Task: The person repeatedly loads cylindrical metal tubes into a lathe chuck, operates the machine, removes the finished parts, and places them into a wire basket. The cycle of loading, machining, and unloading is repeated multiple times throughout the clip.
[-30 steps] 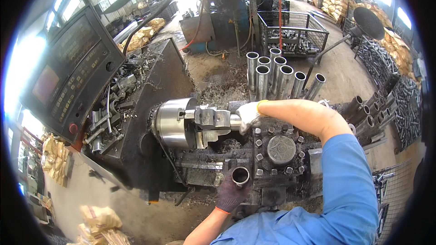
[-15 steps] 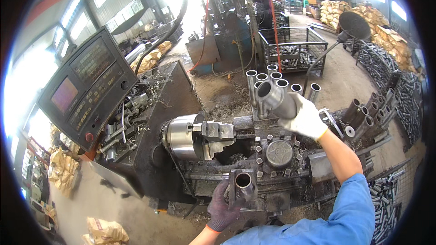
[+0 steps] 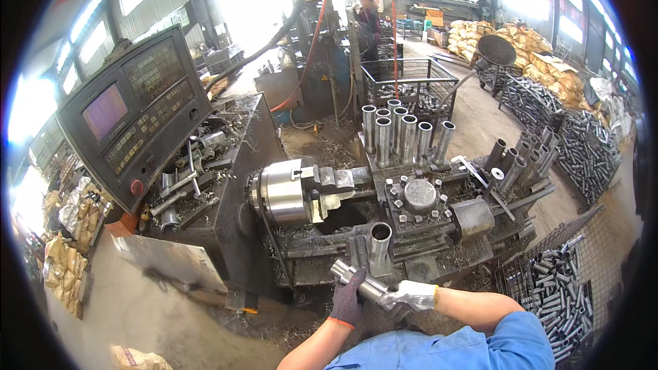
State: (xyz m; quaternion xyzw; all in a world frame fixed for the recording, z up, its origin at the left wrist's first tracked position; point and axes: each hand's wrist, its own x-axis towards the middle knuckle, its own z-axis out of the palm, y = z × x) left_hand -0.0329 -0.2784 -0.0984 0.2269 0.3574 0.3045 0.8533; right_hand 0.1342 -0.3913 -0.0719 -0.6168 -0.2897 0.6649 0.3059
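The fingers of the left hand (image 3: 347, 299), in a dark glove with an orange cuff, are wrapped around one end of a short grey steel tube (image 3: 358, 279), and the fingers of the right hand (image 3: 410, 295), in a pale grey glove, clench its other end, so both hands grasp the same piece. The tube lies tilted, low in front of the lathe carriage and close to the person's blue-sleeved chest. Just above it, a second grey steel tube (image 3: 380, 242) stands upright in a holder on the carriage, its open mouth facing up. Behind that sits the dark square tool post (image 3: 419, 197) with bolts around its top, and to its left the round silver chuck (image 3: 284, 191) with its jaws pointing toward the tool post. Further back, a cluster of upright grey tubes (image 3: 401, 131) stands in a rack, with a wire mesh cage (image 3: 411, 83) behind it. At the right, near the person's elbow, a wire basket (image 3: 558, 288) holds many short cut tubes. To the left, a dark control panel (image 3: 133, 113) with a screen and keys leans over the machine.
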